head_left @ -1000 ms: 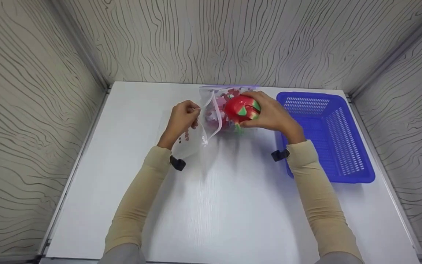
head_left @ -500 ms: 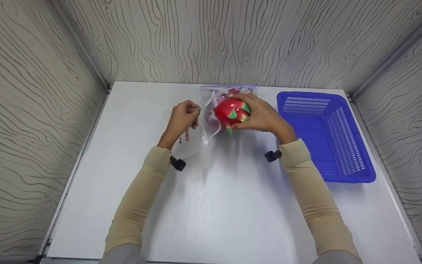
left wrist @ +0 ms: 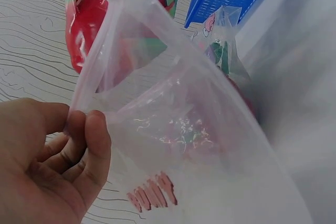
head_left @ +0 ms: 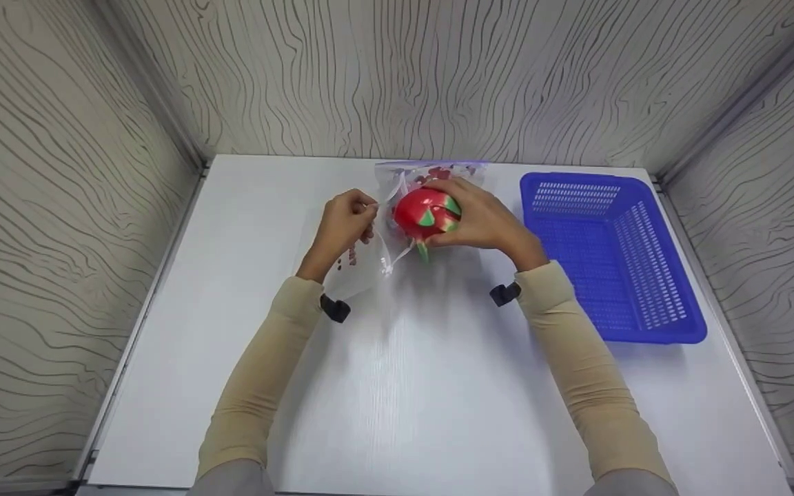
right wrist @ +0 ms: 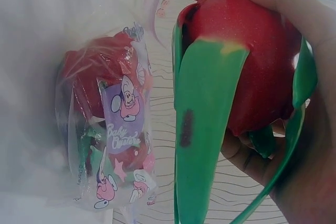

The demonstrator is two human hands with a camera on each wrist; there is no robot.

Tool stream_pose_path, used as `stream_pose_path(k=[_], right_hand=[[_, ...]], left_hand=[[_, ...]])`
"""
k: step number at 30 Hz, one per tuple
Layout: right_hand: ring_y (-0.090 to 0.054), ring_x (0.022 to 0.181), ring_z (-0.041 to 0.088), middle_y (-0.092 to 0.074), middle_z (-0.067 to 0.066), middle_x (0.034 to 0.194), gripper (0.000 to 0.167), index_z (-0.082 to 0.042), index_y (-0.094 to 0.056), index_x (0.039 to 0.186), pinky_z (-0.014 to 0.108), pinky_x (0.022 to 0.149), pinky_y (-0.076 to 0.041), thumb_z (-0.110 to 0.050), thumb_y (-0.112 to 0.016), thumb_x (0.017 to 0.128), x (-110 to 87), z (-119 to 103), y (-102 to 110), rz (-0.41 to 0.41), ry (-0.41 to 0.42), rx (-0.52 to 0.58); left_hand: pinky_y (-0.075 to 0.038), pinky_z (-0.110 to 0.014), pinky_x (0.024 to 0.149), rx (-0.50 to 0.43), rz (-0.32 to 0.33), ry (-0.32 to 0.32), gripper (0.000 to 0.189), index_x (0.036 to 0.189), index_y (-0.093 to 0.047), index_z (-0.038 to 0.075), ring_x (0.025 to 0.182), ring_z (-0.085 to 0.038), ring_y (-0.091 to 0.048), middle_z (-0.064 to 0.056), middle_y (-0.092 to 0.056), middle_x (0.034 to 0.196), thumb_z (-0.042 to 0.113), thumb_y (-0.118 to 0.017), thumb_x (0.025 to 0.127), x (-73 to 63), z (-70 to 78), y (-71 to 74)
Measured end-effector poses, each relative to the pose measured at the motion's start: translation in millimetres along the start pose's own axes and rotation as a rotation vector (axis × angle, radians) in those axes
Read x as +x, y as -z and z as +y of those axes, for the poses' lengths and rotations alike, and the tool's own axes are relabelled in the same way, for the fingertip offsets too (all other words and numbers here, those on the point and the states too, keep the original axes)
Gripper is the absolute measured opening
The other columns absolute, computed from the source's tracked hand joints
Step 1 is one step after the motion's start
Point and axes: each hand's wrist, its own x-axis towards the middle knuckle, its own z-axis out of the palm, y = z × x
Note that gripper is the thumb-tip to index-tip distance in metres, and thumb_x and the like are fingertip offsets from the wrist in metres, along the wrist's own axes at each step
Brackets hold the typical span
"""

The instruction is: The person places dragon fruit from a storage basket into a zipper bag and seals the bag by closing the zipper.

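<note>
My left hand pinches the rim of a clear zip bag between thumb and fingers, and the bag's mouth gapes. Pink lettering is printed low on this bag. A red dragon fruit with green leaf tips, glossy like a toy, is gripped by my right hand from its right side. It is right at the bag's mouth; in the left wrist view part of it shows through the plastic. I cannot tell how far inside it is. Long green leaves hang from it in the right wrist view.
A second clear bag, printed with pink and purple cartoon figures and holding something red and green, stands at the table's back. A blue perforated basket is on the right of the white table. Patterned walls enclose the table.
My right hand has carried the dragon fruit leftward, to the mouth of the bag. The left hand has stayed in place, pinching the rim.
</note>
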Motion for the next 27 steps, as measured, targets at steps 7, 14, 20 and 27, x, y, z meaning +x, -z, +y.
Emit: stream_pose_path(k=[7,14,20,27], right_hand=[[-0.041,0.154,0.042,-0.045,0.009,0.165,0.1,-0.036,-0.045,0.16,0.067,0.115,-0.047,-0.061,-0.089,0.074,3.2,0,-4,-0.021,0.008,-0.004],[-0.05,0.146,0.039,-0.047,0.011,0.163,0.1,-0.039,-0.043,0.161,0.065,0.113,-0.05,-0.062,-0.089,0.075,3.1,-2,-9,-0.04,0.0,0.007],[-0.054,0.141,0.037,-0.05,0.011,0.16,0.102,-0.033,-0.045,0.161,0.063,0.113,-0.05,-0.061,-0.09,0.074,4.6,-3,-14,-0.061,0.012,0.007],[-0.057,0.137,0.034,-0.055,0.01,0.155,0.099,-0.029,-0.05,0.157,0.066,0.118,-0.043,-0.063,-0.09,0.073,6.9,-5,-20,-0.079,0.035,-0.025]], left_hand=[[-0.056,-0.022,0.053,-0.021,0.007,0.022,0.017,0.111,-0.07,-0.002,0.055,-0.01,-0.062,-0.019,-0.07,0.081,0.013,-0.064,0.106,-0.3,0.8,-1.9],[-0.058,-0.022,0.056,-0.02,0.005,0.048,0.015,0.11,-0.069,0.001,0.059,-0.012,-0.062,-0.019,-0.07,0.086,0.014,-0.064,0.106,-1.1,3.4,-2.3],[-0.058,-0.022,0.056,-0.023,0.0,0.039,0.014,0.11,-0.068,0.002,0.059,-0.012,-0.063,-0.011,-0.068,0.08,0.015,-0.064,0.106,-1.1,2.5,-3.6],[-0.057,-0.022,0.053,-0.051,-0.011,0.009,0.013,0.109,-0.068,0.001,0.056,-0.011,-0.062,-0.004,-0.064,0.073,0.013,-0.064,0.106,-1.1,0.1,-4.7]])
